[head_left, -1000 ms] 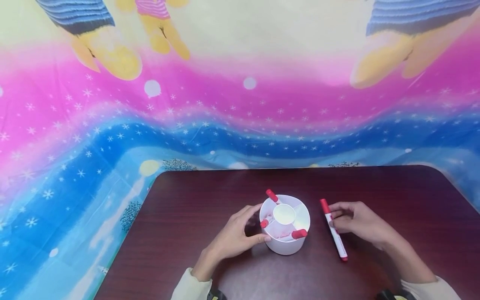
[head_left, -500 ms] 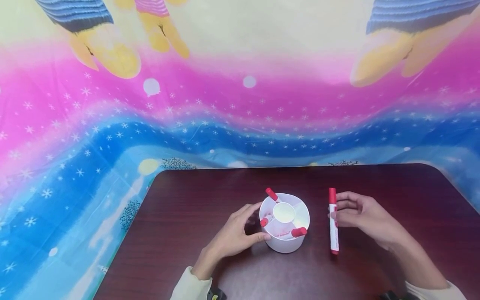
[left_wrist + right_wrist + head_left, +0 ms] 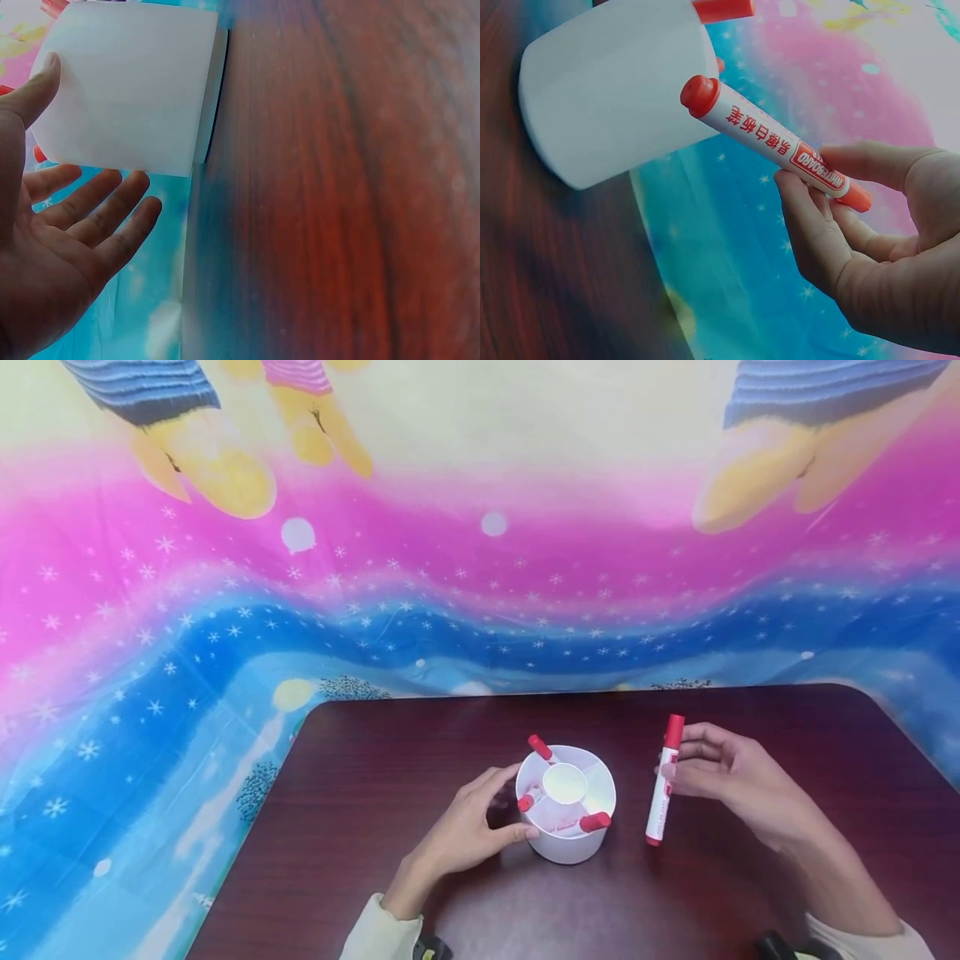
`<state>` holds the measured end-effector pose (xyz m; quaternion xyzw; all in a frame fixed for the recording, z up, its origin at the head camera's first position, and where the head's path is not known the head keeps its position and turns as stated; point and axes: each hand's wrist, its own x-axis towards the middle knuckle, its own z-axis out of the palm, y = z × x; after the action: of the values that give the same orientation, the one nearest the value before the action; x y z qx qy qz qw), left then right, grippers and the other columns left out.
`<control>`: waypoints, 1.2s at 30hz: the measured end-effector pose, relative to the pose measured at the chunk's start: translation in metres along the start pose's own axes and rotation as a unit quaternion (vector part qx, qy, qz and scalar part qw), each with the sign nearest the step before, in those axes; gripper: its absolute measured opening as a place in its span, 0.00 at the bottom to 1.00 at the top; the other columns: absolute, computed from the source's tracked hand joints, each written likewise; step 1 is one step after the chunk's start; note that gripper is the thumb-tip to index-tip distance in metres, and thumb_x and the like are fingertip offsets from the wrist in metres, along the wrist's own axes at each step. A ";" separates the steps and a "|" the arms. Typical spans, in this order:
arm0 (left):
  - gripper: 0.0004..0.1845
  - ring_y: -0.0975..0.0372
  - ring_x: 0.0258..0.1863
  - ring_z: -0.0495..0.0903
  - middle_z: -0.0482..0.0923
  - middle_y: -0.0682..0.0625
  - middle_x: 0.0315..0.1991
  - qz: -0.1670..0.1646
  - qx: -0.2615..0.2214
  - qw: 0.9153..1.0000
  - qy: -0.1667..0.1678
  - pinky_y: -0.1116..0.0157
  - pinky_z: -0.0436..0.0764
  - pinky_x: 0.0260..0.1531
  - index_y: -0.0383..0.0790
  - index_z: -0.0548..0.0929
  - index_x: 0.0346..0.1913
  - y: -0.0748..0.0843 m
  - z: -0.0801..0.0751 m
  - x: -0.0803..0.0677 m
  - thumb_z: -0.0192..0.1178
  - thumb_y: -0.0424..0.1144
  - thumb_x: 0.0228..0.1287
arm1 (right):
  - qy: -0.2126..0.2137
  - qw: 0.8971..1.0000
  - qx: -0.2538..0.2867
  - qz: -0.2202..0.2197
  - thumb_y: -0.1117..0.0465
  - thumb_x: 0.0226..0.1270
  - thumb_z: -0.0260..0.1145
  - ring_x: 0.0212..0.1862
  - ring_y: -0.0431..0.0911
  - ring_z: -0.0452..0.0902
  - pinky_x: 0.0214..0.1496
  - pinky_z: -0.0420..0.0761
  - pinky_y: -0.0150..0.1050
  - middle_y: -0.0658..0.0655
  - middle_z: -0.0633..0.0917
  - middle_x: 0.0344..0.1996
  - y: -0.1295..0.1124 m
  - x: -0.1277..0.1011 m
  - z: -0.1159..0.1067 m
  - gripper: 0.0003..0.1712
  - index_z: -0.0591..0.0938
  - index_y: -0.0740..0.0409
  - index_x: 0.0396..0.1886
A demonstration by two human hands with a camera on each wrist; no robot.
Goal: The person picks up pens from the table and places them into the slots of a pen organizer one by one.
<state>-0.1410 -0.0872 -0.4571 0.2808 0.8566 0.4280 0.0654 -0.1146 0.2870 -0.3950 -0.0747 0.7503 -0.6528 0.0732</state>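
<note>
A white round holder stands on the dark wooden table with three red-capped markers in its compartments. My left hand cups its left side; in the left wrist view the thumb rests against the holder's wall and the other fingers lie straight, apart from it. To the holder's right, my right hand pinches a white marker with a red cap, tilted steeply, cap end up. In the right wrist view this marker sits between thumb and fingers, near the holder.
A bright cloth with pink, blue and yellow cartoon print hangs behind the table and drapes past its left edge. Bare tabletop lies around the holder on all sides. The table's rounded far corners show at left and right.
My right hand has lifted the marker off the table and swung it from lying flat to steeply tilted, cap end raised. The left hand and holder have stayed put.
</note>
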 end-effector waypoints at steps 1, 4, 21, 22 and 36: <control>0.46 0.64 0.57 0.84 0.81 0.57 0.64 0.001 0.000 1.000 0.000 0.63 0.87 0.61 0.58 0.69 0.81 0.000 0.000 0.000 0.78 0.57 0.63 | 0.002 1.000 0.001 0.000 0.71 0.73 0.70 0.47 0.43 0.92 0.51 0.91 0.36 0.52 0.89 0.47 -0.002 0.001 0.001 0.19 0.76 0.58 0.59; 0.46 0.64 0.57 0.84 0.80 0.58 0.65 0.000 -0.001 1.000 -0.001 0.63 0.86 0.61 0.58 0.69 0.81 0.000 0.000 0.000 0.78 0.57 0.63 | 0.006 1.000 0.007 -0.003 0.71 0.73 0.71 0.47 0.43 0.92 0.51 0.91 0.35 0.52 0.88 0.47 -0.007 0.002 0.005 0.20 0.75 0.59 0.59; 0.47 0.57 0.58 0.85 0.80 0.56 0.63 -0.007 -0.008 1.000 0.000 0.57 0.88 0.62 0.57 0.68 0.81 0.001 0.001 0.000 0.79 0.56 0.61 | 0.020 1.000 0.006 -0.014 0.67 0.73 0.73 0.47 0.44 0.93 0.54 0.90 0.32 0.53 0.86 0.46 -0.031 0.013 0.022 0.20 0.74 0.62 0.57; 0.47 0.58 0.57 0.85 0.80 0.56 0.63 -0.006 -0.006 1.000 0.000 0.59 0.87 0.61 0.57 0.69 0.81 0.001 0.001 0.000 0.79 0.56 0.61 | 0.020 1.000 0.014 -0.015 0.67 0.73 0.73 0.47 0.44 0.93 0.54 0.90 0.32 0.54 0.86 0.46 -0.031 0.014 0.022 0.20 0.74 0.63 0.57; 0.46 0.58 0.61 0.83 0.79 0.56 0.66 0.015 -0.007 1.000 0.011 0.59 0.87 0.62 0.55 0.70 0.80 0.001 0.000 0.000 0.80 0.52 0.61 | 0.035 0.999 0.023 -0.017 0.68 0.73 0.72 0.47 0.42 0.92 0.53 0.90 0.31 0.51 0.86 0.46 -0.026 0.020 0.027 0.20 0.73 0.62 0.57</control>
<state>-0.1408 -0.0870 -0.4562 0.2887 0.8497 0.4382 0.0516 -0.1277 0.2531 -0.3731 -0.0628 0.7356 -0.6734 0.0380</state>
